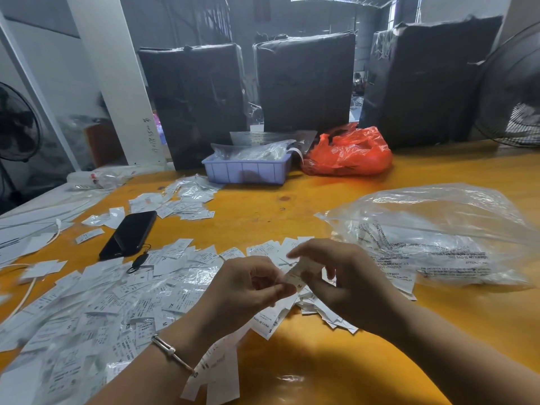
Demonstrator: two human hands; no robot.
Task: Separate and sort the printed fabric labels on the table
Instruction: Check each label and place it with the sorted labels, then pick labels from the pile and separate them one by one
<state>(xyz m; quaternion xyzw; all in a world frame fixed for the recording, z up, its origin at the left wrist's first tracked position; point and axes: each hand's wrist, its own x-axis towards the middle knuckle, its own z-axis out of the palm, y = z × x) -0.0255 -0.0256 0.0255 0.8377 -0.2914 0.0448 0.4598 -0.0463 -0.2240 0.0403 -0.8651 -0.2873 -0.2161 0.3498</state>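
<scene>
Both hands meet above the table's middle front. My left hand (pixel 248 290) pinches one end of a small white printed label (pixel 295 275) marked M, and my right hand (pixel 342 276) pinches the same label from the other side. Under and around them lies a wide heap of white printed fabric labels (pixel 111 305), spread over the yellow table (pixel 336 361) from the left edge to below my right hand. A smaller heap of labels (pixel 184 201) lies farther back on the left.
A black phone (pixel 128 234) lies left of centre among the labels. At right sits a big clear plastic bag (pixel 438 232). At the back stand a lilac tray (pixel 248 171), an orange bag (pixel 347 152) and dark wrapped bales (pixel 304 80). A fan (pixel 514 92) stands at far right.
</scene>
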